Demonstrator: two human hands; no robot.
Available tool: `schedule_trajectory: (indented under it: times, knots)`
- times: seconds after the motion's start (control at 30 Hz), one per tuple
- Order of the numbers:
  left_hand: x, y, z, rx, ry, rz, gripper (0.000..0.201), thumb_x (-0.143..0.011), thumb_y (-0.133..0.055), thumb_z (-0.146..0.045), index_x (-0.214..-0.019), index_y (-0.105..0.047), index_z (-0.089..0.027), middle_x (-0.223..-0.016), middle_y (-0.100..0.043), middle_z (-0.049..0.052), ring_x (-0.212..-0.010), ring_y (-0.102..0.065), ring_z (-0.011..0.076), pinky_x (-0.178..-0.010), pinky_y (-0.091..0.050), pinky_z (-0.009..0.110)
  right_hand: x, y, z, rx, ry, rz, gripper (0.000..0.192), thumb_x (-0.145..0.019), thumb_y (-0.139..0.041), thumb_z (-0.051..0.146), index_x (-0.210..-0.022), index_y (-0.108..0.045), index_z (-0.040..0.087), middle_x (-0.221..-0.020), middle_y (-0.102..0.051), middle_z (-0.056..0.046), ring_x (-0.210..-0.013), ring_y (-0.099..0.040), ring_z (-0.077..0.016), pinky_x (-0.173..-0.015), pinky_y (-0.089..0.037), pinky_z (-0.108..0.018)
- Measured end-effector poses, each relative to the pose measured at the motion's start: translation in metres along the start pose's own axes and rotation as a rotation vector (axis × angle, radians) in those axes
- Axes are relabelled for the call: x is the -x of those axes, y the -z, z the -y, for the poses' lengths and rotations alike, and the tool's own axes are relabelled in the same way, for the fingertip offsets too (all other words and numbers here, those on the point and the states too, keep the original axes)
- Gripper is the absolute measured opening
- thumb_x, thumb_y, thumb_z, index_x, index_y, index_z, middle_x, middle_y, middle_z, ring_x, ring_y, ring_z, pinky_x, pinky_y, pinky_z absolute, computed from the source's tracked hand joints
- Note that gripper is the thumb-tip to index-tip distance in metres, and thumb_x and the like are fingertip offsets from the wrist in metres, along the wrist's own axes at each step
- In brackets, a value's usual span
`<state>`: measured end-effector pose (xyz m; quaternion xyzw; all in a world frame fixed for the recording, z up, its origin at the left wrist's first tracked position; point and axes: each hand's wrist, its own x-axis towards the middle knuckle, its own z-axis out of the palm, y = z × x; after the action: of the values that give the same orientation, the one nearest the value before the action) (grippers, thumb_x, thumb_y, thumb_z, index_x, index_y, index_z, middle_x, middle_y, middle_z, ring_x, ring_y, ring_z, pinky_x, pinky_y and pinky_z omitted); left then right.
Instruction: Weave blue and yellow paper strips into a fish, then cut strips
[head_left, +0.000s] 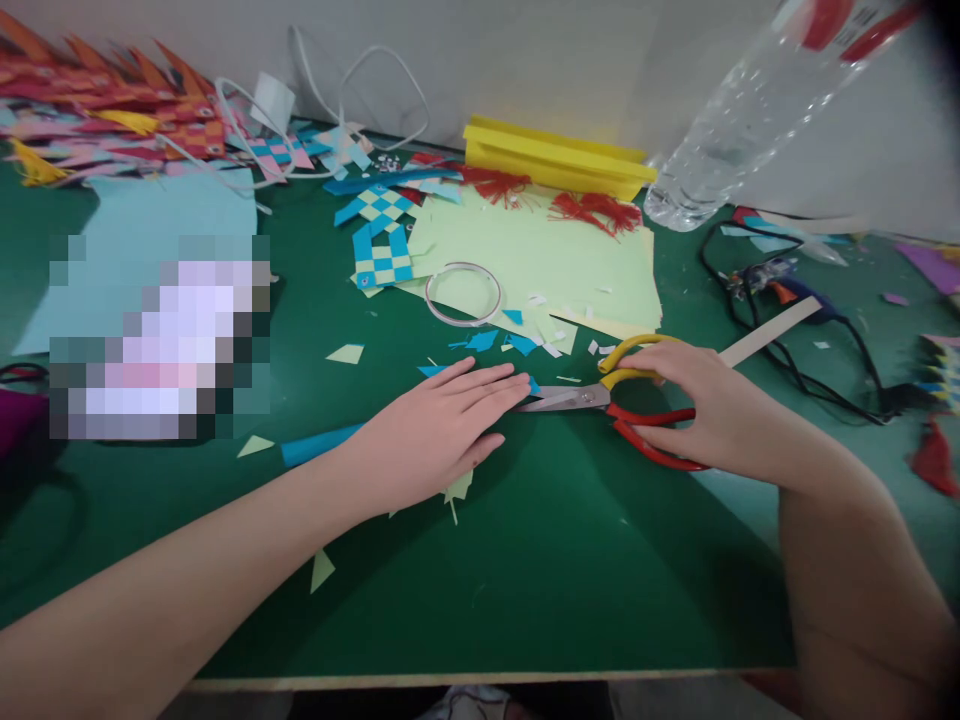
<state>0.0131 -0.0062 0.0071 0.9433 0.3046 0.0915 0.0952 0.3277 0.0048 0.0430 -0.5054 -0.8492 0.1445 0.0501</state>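
My left hand [442,425] lies flat, palm down, on the green table [525,560], pressing a blue paper strip [319,446] whose end sticks out to the left. Its fingertips reach the scissors' metal blades [566,399]. My right hand [709,405] rests on the scissors' handles, one yellow [626,360] and one red [652,450], with the scissors lying on the table. Small blue and pale green paper scraps [495,340] lie scattered just beyond my left hand.
Pale green sheets [540,260] lie behind, with a tape ring [463,293], woven blue-and-green paper pieces [382,240], a yellow folded stack [555,155] and red tassels [592,210]. A clear plastic bottle [735,110] leans at upper right. Black cables [795,340] run right. Colourful paper crafts [112,110] pile upper left.
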Motion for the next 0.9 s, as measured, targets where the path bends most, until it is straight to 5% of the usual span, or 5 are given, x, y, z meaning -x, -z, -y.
schedule_trajectory:
  times: [0.9]
  knots:
    - [0.0024,-0.0002,-0.0022,0.002,0.023,-0.01,0.049,-0.102,-0.039,-0.032,-0.148,-0.034,-0.017,-0.153,-0.042,0.002,-0.145,-0.033,0.0179,-0.122,-0.023,0.041,0.001,-0.0017,0.0005,0.035,0.05,-0.024,0.044,-0.08,-0.064,0.052,-0.118,-0.057,0.029,-0.126,-0.063,-0.007,-0.122,-0.055,-0.0313,-0.1,-0.041,-0.052]
